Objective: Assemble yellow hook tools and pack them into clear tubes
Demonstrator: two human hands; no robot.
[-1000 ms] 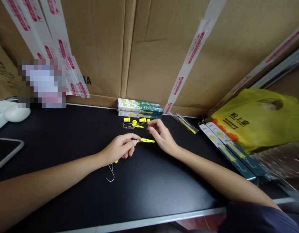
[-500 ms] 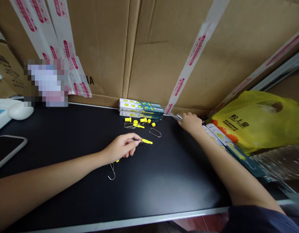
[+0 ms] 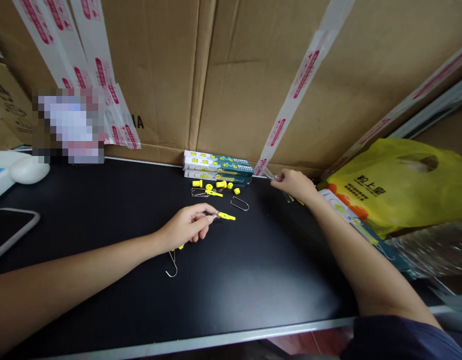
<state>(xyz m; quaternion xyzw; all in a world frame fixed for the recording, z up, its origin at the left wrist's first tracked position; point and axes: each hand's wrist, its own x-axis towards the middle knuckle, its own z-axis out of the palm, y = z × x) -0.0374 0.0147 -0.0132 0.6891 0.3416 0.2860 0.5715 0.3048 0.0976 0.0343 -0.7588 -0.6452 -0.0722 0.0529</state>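
Observation:
My left hand (image 3: 189, 223) pinches a small metal piece joined to a yellow plastic part (image 3: 227, 216), and a metal hook (image 3: 172, 265) shows below the palm. At the back right, my right hand (image 3: 294, 183) has its fingers closed on a thin metal tool, whose kind I cannot make out. Behind the left hand lie several yellow caps (image 3: 197, 184), another yellow part (image 3: 213, 193) with wire beside it, and a bent wire loop (image 3: 240, 203). Thin pieces (image 3: 289, 197) rest under the right hand.
Stacked small boxes (image 3: 218, 167) stand against the cardboard wall (image 3: 152, 75). More boxes (image 3: 343, 207) and a yellow bag (image 3: 396, 185) are at the right. A phone (image 3: 11, 230) and a white device (image 3: 28, 170) lie at the left of the black table (image 3: 216, 300).
My right hand has lifted slightly and turned, with the metal tool in its fingers; thin pieces now show beneath it. The left hand has hardly moved.

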